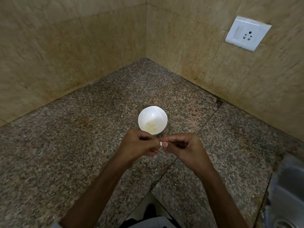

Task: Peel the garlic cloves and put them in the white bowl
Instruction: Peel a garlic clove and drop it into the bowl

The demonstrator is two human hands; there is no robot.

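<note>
A small white bowl point(158, 112) stands on the granite counter and holds several pale peeled garlic cloves point(151, 126) at its bottom. Just in front of the bowl my two hands meet above the counter. My left hand point(139, 145) has its fingers curled around a garlic clove point(160, 143), of which only a small white tip shows. My right hand point(182, 147) pinches that tip between thumb and forefinger. Most of the clove is hidden inside my fingers.
The speckled granite counter point(98, 137) runs into a corner of beige tiled walls. A white switch and socket plate point(247, 32) sits on the right wall. A steel sink point(286, 195) lies at the lower right edge.
</note>
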